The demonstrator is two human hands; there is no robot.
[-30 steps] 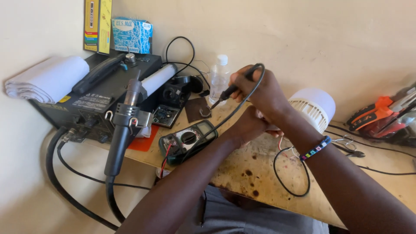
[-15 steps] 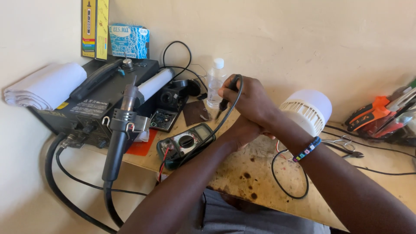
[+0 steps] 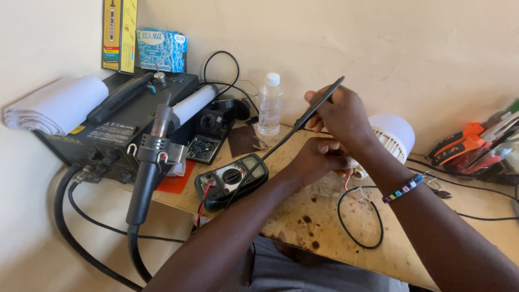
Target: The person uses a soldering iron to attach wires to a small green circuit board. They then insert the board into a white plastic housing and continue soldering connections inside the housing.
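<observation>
My right hand, with a beaded bracelet on its wrist, is shut on a thin black test probe and holds it tilted above the bench. The probe's black lead runs down to a dark green multimeter lying flat on the wooden bench. Just below, my left hand is curled against the base of a white bulb lying on its side. Thin red and white wires show at that base. What the left fingers pinch is hidden.
A black rework station with a hot-air handle hanging off its front stands at the left, with a white cloth roll beside it. A clear bottle, a small circuit board, a black wire loop and orange tools are around.
My right hand has lifted the probe up and away from the bottle, with its tip now pointing up to the right. The left hand has stayed by the bulb.
</observation>
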